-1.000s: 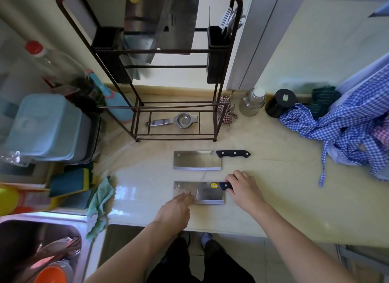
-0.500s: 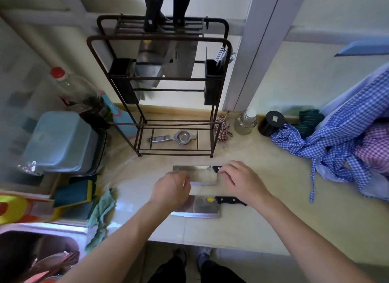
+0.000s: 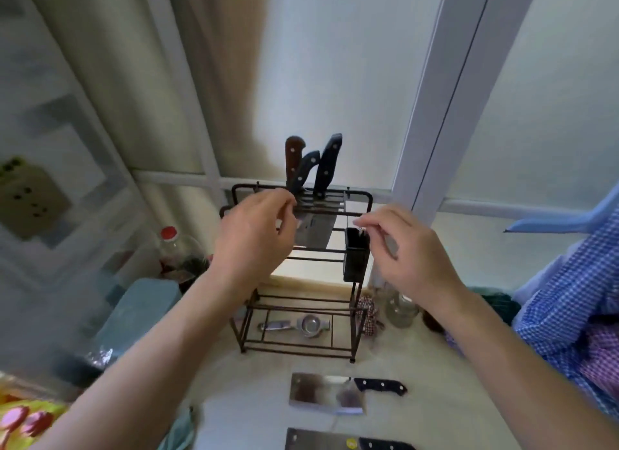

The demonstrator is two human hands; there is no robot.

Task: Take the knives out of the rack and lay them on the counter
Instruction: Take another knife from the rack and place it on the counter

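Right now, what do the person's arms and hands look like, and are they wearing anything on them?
Both are bare. The left hand and right hand wear no gloves, and no rings, watch or bracelet show. Both forearms are uncovered right down to the bottom edge of the picture, with no sleeve in sight. The fingers are slightly blurred.

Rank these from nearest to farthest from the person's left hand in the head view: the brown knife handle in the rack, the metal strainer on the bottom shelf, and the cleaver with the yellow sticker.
From the left hand:
1. Brown knife handle, sticking up just above the fingers.
2. Metal strainer, on the rack's bottom shelf, below the hand.
3. Cleaver with the yellow sticker, on the counter at the bottom edge.
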